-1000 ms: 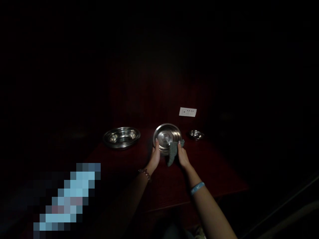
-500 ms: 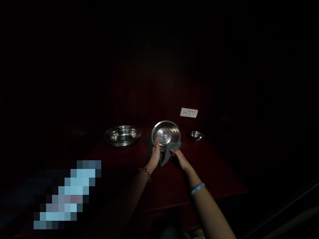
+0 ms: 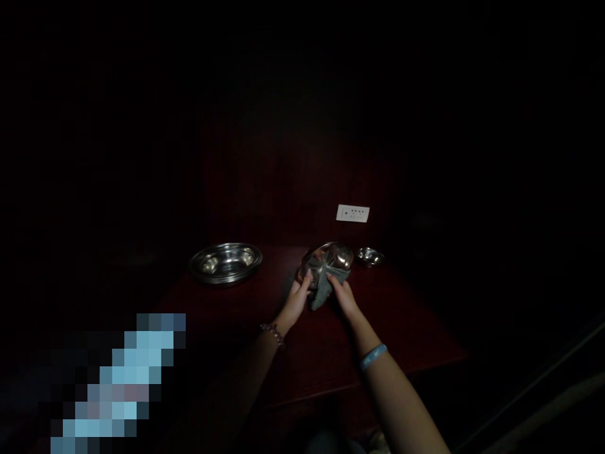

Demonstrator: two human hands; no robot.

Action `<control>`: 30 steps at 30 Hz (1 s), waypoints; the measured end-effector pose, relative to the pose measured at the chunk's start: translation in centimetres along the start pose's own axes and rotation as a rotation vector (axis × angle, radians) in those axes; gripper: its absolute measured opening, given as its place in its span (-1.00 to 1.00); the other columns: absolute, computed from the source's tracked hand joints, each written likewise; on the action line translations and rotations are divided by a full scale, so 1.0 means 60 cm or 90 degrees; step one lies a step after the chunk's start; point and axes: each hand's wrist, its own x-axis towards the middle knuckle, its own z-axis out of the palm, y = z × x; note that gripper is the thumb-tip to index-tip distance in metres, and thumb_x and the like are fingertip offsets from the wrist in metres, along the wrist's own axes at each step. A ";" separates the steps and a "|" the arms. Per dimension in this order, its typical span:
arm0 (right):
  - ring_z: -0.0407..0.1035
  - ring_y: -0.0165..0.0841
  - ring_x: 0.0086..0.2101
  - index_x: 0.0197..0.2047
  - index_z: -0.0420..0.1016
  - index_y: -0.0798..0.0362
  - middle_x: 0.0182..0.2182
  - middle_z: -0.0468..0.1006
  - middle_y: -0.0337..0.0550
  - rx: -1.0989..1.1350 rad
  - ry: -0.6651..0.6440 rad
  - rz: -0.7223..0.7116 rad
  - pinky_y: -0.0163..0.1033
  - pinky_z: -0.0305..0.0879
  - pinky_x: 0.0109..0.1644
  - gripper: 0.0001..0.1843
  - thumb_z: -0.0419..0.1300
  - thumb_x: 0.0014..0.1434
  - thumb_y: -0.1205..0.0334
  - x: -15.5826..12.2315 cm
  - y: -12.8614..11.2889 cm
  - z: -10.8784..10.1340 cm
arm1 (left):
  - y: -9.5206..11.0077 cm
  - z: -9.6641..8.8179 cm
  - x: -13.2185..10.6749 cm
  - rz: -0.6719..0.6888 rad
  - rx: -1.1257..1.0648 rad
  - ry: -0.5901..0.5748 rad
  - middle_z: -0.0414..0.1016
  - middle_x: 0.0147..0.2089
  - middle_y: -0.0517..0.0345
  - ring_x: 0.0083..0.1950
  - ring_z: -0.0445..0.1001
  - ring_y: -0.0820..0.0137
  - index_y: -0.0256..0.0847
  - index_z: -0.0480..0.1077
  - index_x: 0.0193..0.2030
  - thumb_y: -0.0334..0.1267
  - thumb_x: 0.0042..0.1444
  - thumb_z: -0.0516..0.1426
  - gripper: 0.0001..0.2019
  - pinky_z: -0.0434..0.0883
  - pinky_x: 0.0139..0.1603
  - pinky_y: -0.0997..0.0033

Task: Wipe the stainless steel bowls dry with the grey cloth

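A shiny metal bowl (image 3: pixel 317 257) is held up above the table in front of me. Its rounded outer side seems to face me, though the dim light blurs its shape. My left hand (image 3: pixel 297 299) grips the bowl's near left edge, thumb on top. In my right hand (image 3: pixel 343 294) is a grey-green cloth (image 3: pixel 322 294), pressed against the bowl's near right side, with one corner hanging down. The fingers of both hands are partly hidden under the bowl and cloth.
On the dark red table (image 3: pixel 312 372), a wide metal basin (image 3: pixel 225 277) stands left of my hands and a small metal bowl (image 3: pixel 370 257) to the right. A white socket panel (image 3: pixel 352 213) is on the wall behind. A blurred-out patch covers the lower left.
The bowl has tipped over, from its inside facing me to its rounded outer side. My right hand has brought the cloth onto that surface. The view has shifted slightly.
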 end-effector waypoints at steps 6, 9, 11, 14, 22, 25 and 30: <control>0.47 -0.20 -0.02 -0.01 0.53 0.09 -0.05 0.61 -0.10 0.095 0.007 -0.039 -0.10 0.31 0.18 -0.47 0.35 -0.03 0.01 -0.001 -0.004 0.014 | -0.017 0.009 -0.006 -0.049 0.041 -0.054 0.41 0.23 -0.14 0.21 0.42 0.12 -0.18 0.26 0.26 0.09 0.16 0.09 -0.40 0.39 0.19 0.08; 0.48 -0.20 -0.02 0.00 0.52 0.10 -0.05 0.61 -0.07 0.118 0.014 -0.010 -0.10 0.32 0.17 -0.45 0.36 -0.02 -0.02 -0.002 -0.003 0.015 | -0.018 0.013 -0.006 -0.061 0.080 -0.039 0.43 0.22 -0.10 0.23 0.41 0.12 -0.16 0.29 0.24 0.12 0.15 0.09 -0.41 0.37 0.22 0.11; 0.49 -0.22 -0.03 0.00 0.52 0.08 -0.05 0.61 -0.08 0.131 0.016 0.008 -0.10 0.33 0.17 -0.46 0.36 -0.01 -0.02 -0.002 -0.004 0.013 | -0.019 0.015 -0.005 -0.023 0.101 -0.026 0.42 0.23 -0.06 0.25 0.38 0.15 -0.16 0.26 0.25 0.09 0.17 0.08 -0.42 0.32 0.27 0.13; 0.50 -0.23 -0.04 -0.02 0.54 0.08 -0.07 0.62 -0.07 0.148 0.009 0.031 -0.09 0.33 0.17 -0.47 0.37 -0.02 -0.01 -0.001 -0.005 0.010 | -0.020 0.013 -0.006 0.035 0.144 -0.037 0.35 0.28 -0.02 0.32 0.29 0.21 -0.17 0.24 0.26 0.04 0.21 0.06 -0.46 0.20 0.35 0.18; 0.51 -0.19 -0.06 -0.07 0.57 0.12 -0.10 0.64 -0.04 0.150 0.027 0.017 -0.06 0.34 0.15 -0.45 0.41 -0.10 -0.01 0.001 0.001 0.006 | -0.024 -0.004 0.000 0.101 0.258 -0.030 0.41 0.23 -0.06 0.30 0.31 0.24 -0.23 0.34 0.17 -0.09 0.18 0.08 -0.55 0.14 0.38 0.22; 0.51 -0.19 -0.07 -0.08 0.58 0.11 -0.10 0.63 -0.05 0.113 0.027 -0.010 -0.06 0.36 0.14 -0.46 0.40 -0.09 -0.02 0.001 0.002 0.003 | -0.021 -0.010 0.006 0.122 0.291 0.001 0.49 0.13 -0.07 0.22 0.40 0.23 -0.25 0.41 0.07 -0.15 0.16 0.08 -0.62 0.21 0.32 0.22; 0.53 -0.18 -0.11 -0.12 0.60 0.14 -0.12 0.64 -0.02 -0.025 0.071 -0.125 -0.12 0.38 0.09 -0.50 0.37 -0.05 -0.04 0.003 -0.004 -0.009 | 0.008 -0.028 0.009 0.176 0.354 0.029 0.55 0.05 -0.04 0.06 0.51 0.23 -0.25 0.40 0.11 -0.21 0.15 0.09 -0.61 0.38 0.17 0.18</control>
